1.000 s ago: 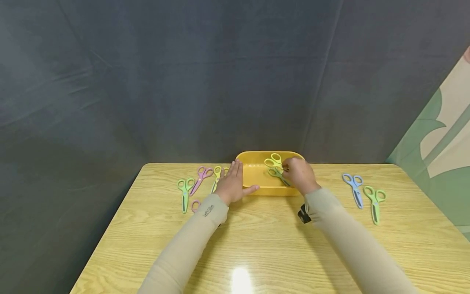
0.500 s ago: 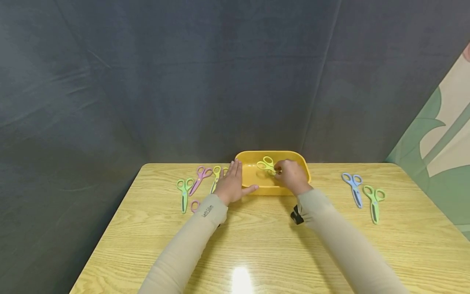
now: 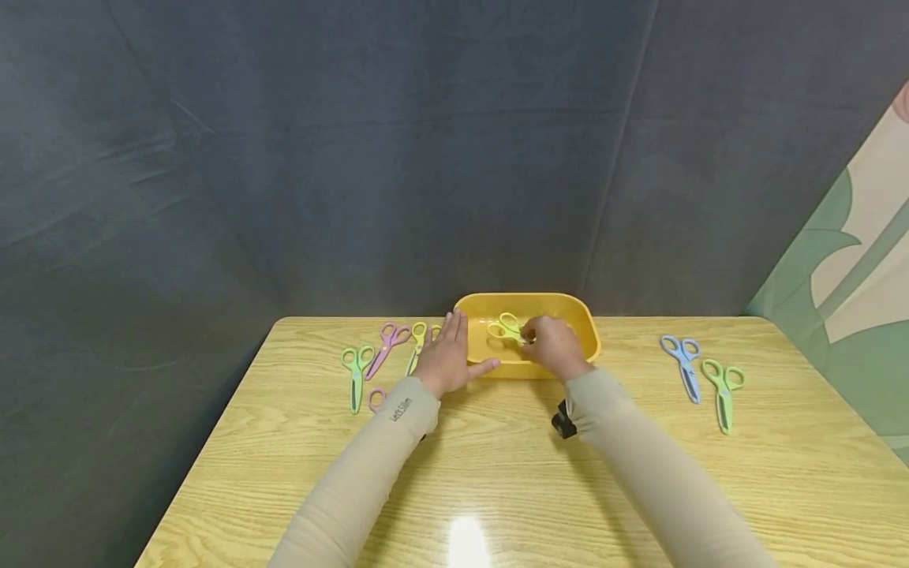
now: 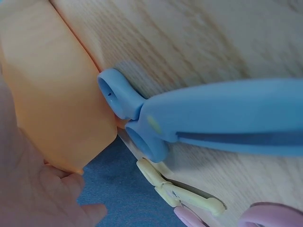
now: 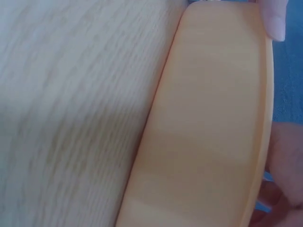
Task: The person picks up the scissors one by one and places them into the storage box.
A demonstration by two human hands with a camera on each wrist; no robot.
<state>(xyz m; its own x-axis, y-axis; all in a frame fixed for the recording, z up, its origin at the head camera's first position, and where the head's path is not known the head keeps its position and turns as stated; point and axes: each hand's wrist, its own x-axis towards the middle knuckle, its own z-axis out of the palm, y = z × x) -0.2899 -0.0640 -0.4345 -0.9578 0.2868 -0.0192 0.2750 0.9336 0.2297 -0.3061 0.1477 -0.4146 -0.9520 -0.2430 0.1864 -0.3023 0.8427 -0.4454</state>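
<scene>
My right hand [image 3: 558, 347] reaches into the yellow-orange plastic bin [image 3: 525, 369] and pinches a pair of yellow scissors [image 3: 517, 334]. Their finger loops point left over the bin floor, and the blade end is hidden by the hand. My left hand [image 3: 446, 361] rests on the bin's left end with its fingers straight and the thumb spread along the front wall. Beneath that wrist, blue scissors [image 4: 208, 111] lie against the bin in the left wrist view. From the right wrist, the bin's outer front wall [image 5: 203, 113] fills much of the view, and the scissors are hidden.
Left of the bin lie green scissors [image 3: 357, 377], purple scissors [image 3: 387, 347] and yellow scissors [image 3: 417, 339], with another purple loop [image 3: 376, 399] partly under the left sleeve. Blue scissors [image 3: 685, 364] and green scissors [image 3: 724, 390] are on the right. A dark curtain [image 3: 440, 158] hangs behind the wooden table.
My right hand has moved left and lower inside the bin, carrying the yellow scissors with it. The left hand has stayed at the bin's left end.
</scene>
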